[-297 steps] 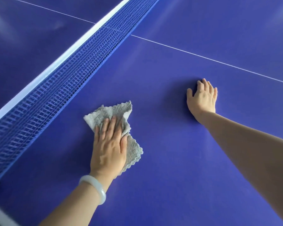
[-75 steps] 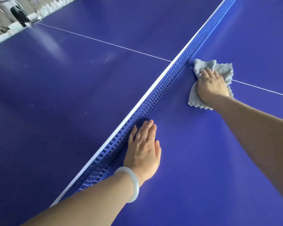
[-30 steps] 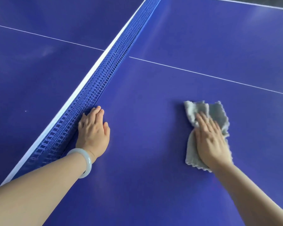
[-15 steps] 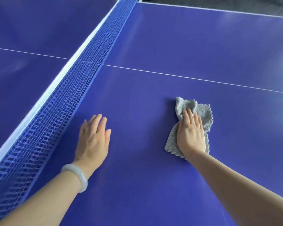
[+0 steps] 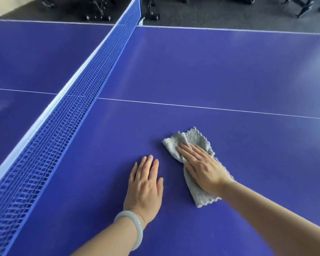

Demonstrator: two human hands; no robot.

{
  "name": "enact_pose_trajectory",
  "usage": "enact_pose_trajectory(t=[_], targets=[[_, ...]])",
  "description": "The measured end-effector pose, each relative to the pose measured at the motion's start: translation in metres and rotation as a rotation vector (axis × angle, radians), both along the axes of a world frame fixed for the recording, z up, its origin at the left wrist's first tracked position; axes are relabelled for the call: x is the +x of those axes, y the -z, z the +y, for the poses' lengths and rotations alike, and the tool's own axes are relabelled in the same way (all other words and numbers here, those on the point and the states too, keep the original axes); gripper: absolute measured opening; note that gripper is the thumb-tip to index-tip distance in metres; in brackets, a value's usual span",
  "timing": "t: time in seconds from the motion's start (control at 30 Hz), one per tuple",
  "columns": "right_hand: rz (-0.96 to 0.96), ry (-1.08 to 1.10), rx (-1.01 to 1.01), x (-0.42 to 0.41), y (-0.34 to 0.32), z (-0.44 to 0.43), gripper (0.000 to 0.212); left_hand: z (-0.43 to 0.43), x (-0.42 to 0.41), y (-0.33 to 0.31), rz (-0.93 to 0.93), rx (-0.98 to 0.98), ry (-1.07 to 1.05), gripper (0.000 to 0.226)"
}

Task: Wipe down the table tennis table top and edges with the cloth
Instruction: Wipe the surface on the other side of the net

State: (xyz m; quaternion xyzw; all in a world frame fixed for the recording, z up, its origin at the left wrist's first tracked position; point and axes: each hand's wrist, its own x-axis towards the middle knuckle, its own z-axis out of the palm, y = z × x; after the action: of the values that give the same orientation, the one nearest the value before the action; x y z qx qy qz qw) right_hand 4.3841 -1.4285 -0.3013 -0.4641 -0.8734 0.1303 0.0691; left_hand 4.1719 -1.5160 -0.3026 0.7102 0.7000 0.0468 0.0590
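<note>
While my right hand (image 5: pixel 204 168) presses flat, fingers straight, on the cloth (image 5: pixel 194 137), left hand (image 5: pixel 144 183) flat on table (image 5: pixel 229 71), I'm mid-wipe; next: sweep w/ even pressure.

A single head-worn camera looks forward and down from above and behind the forearms, close over the left hand (image 5: pixel 144 183) and right hand (image 5: pixel 203 169). Beyond the hands it takes in the table (image 5: pixel 211 71) to its far edge. The net (image 5: pixel 67 119) runs diagonally left of the left hand.
</note>
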Motion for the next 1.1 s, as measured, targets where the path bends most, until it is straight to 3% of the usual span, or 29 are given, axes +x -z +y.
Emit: enact_pose_trajectory(t=[0.07,0.17,0.23,0.3,0.4,0.47,0.5,0.57,0.7,0.83,0.9,1.0,1.07,1.1], targets=[[-0.015,0.155,0.031,0.042,-0.001,0.029,0.054,0.001,0.000,0.001,0.002,-0.010,-0.005,0.059],[0.051,0.817,0.045,0.073,0.002,0.070,0.054,0.003,0.002,0.002,0.013,-0.016,-0.011,0.060],[0.047,1.004,-0.018,0.052,0.003,0.090,0.057,0.003,0.001,0.002,0.020,-0.020,-0.011,0.061],[0.077,0.922,-0.024,0.012,0.002,0.098,0.057,0.002,0.000,0.002,0.020,-0.015,-0.015,0.062],[0.131,0.438,0.007,-0.056,0.006,0.084,0.051,0.001,0.000,-0.002,0.001,-0.002,-0.009,0.060],[0.045,0.072,0.027,-0.079,0.008,0.061,0.049,-0.001,-0.004,-0.003,0.003,0.001,-0.002,0.060],[0.033,-0.008,0.044,-0.068,0.007,0.059,0.049,0.000,-0.004,-0.003,-0.002,-0.003,-0.003,0.060],[0.043,0.109,0.060,-0.013,0.005,0.071,0.050,0.000,-0.002,-0.002,-0.016,0.004,-0.004,0.061],[-0.005,0.726,0.028,0.112,0.003,0.101,0.055,0.003,0.002,0.001,0.005,-0.018,-0.005,0.063],[0.020,1.099,-0.016,0.075,0.001,0.091,0.056,0.001,0.001,0.001,0.016,-0.017,-0.015,0.063],[0.078,0.941,0.030,0.021,0.003,0.066,0.057,0.001,0.001,0.000,0.002,0.000,-0.010,0.062],[0.066,0.353,0.025,-0.038,0.013,0.005,0.056,0.000,0.001,0.000,-0.013,0.021,-0.002,0.061],[0.054,0.053,0.013,-0.020,0.008,-0.013,0.055,0.000,0.001,0.001,-0.020,0.033,-0.002,0.059],[0.063,0.051,0.025,0.005,0.006,-0.006,0.056,0.001,0.002,0.001,-0.026,0.037,-0.005,0.058]])
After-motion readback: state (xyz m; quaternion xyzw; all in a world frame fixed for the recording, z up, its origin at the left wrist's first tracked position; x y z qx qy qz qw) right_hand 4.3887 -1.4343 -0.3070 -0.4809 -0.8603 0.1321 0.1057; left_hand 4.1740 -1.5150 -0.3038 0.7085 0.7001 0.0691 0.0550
